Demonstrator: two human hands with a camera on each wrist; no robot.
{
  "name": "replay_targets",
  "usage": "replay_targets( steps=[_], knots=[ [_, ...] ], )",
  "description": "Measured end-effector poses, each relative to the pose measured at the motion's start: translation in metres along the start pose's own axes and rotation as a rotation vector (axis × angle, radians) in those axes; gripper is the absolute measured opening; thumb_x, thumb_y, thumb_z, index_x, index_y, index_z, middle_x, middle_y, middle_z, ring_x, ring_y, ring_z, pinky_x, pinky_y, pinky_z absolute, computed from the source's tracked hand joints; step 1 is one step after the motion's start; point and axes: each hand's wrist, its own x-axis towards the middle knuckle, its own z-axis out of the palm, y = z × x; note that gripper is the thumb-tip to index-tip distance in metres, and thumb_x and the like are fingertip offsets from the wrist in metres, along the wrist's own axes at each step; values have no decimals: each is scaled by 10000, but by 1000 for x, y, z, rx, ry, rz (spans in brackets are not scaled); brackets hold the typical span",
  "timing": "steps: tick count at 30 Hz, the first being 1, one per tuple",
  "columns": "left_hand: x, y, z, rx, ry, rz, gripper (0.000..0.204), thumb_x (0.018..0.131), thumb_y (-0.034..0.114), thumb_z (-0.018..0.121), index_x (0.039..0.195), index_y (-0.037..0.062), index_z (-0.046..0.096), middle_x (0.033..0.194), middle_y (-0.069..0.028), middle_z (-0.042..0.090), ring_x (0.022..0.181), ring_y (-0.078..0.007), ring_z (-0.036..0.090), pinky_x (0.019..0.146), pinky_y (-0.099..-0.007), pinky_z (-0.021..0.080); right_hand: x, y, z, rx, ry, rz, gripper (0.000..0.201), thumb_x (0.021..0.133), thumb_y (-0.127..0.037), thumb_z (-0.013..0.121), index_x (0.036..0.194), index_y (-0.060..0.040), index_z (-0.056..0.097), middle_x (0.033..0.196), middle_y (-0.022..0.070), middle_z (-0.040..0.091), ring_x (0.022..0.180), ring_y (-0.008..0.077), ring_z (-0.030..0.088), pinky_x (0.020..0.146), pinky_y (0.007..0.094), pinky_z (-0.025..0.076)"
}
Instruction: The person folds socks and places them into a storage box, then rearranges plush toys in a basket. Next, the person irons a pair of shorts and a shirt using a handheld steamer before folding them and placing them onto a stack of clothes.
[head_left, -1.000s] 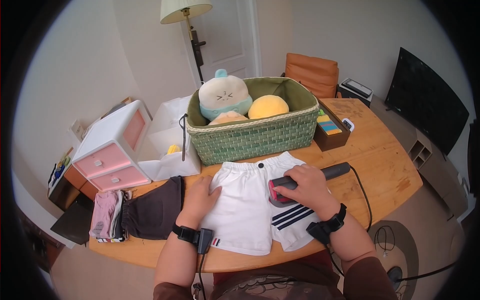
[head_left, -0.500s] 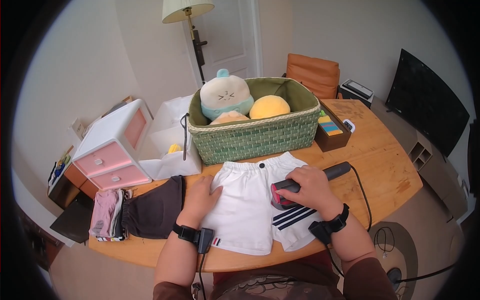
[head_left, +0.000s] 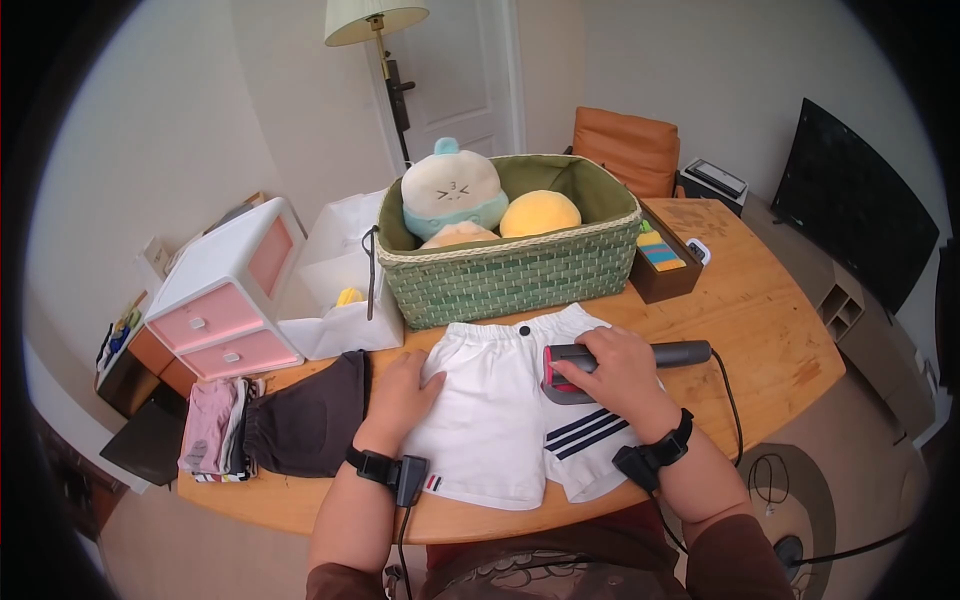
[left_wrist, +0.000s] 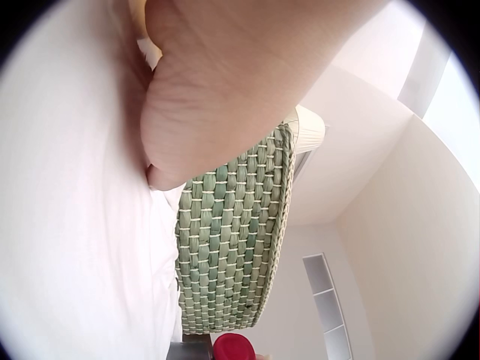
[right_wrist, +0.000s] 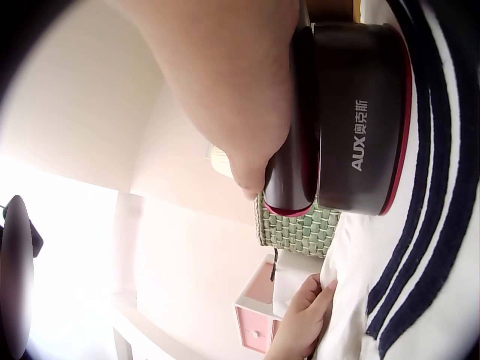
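Note:
White shorts (head_left: 485,420) with dark stripes on one leg lie spread on the table. My right hand (head_left: 620,375) grips a dark handheld iron (head_left: 570,358) with a red trim by its handle. The iron's head lies over the upper part of the striped leg, above the stripes. In the right wrist view the iron (right_wrist: 360,127) shows "AUX" on its side, its face right at the cloth. My left hand (head_left: 400,395) rests on the opposite side edge of the shorts, thumb on the fabric. The left wrist view shows part of that hand (left_wrist: 210,97) against the white cloth.
A green woven basket (head_left: 505,285) with plush toys stands behind the shorts. To the left are dark folded shorts (head_left: 310,425), a folded clothes stack (head_left: 212,425), a pink-drawer unit (head_left: 195,325) and a white box (head_left: 345,335). The iron's cord (head_left: 730,400) runs off the right edge.
The iron has slid slightly up the leg toward the waistband, and its handle has turned more level, its end shifting right. The left hand and shorts stay as they were.

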Motion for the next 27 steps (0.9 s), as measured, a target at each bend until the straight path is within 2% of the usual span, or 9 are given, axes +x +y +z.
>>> replay_targets(
  steps=[4, 6, 9, 19, 22, 27],
  knots=[
    [0, 1, 0, -4, 8, 2, 305, 854, 232, 681, 985, -30, 594, 898, -213, 595, 873, -398, 581, 776, -458, 467, 1, -1, -10, 36, -59, -44, 430, 739, -475, 771, 775, -59, 670, 727, 86, 636, 708, 280, 622, 653, 379, 499],
    [-1, 2, -1, 5, -3, -13, 307, 856, 233, 680, 991, -30, 595, 898, -211, 595, 873, -396, 581, 775, -459, 467, 1, 0, -13, 108, -93, -100, 361, 701, -402, 806, 792, -76, 683, 733, 79, 650, 711, 289, 632, 649, 378, 501],
    [-1, 1, 1, 5, 8, -10, 310, 858, 235, 679, 996, -30, 597, 885, -201, 592, 853, -385, 582, 762, -455, 468, 0, 7, -10, 148, -61, -177, 415, 708, -462, 795, 757, -71, 665, 699, 57, 619, 677, 253, 617, 636, 362, 493],
    [-1, 3, -1, -1, -10, -26, 308, 862, 238, 675, 1004, -25, 600, 864, -187, 586, 823, -368, 581, 740, -445, 467, -1, -2, -1, 47, -15, -46, 362, 728, -403, 791, 821, -68, 690, 746, 80, 648, 726, 287, 632, 653, 380, 500],
    [-1, 2, -1, 2, 2, -13, 303, 862, 236, 676, 995, -24, 598, 865, -190, 586, 832, -372, 581, 745, -449, 466, -2, -3, 2, 14, 44, -16, 436, 753, -478, 758, 774, -52, 668, 724, 94, 629, 714, 288, 623, 662, 381, 497],
    [-1, -1, 1, 5, 7, 1, 303, 861, 237, 677, 985, -26, 594, 871, -196, 587, 845, -381, 580, 755, -454, 465, 1, -4, -10, 47, -70, -53, 431, 748, -475, 766, 781, -56, 668, 731, 90, 636, 718, 279, 628, 665, 381, 499]
  ],
)
